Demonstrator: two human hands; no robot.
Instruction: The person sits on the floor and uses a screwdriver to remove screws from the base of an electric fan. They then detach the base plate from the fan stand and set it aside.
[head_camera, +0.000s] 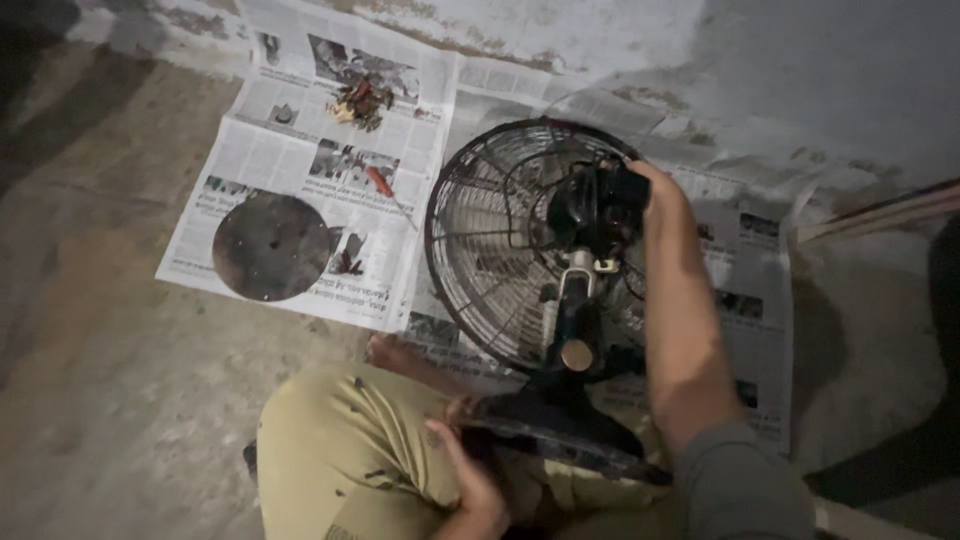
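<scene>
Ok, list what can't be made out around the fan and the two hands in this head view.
- Right hand: its fingers go behind the fan's black motor, so the grip is hidden.
- Left hand: on the fan's base; fingertips hidden under the rim.
- Small pile of parts on the newspaper: too small and dim to tell apart.
- Right elbow: cut off by the bottom edge.

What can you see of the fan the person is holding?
The fan is a dark, dusty table fan with a round wire cage, lying tilted on newspaper. Its black motor housing faces up; the stem runs down to a dark base on the lap. The right hand grips the motor, the left hand the base.
</scene>
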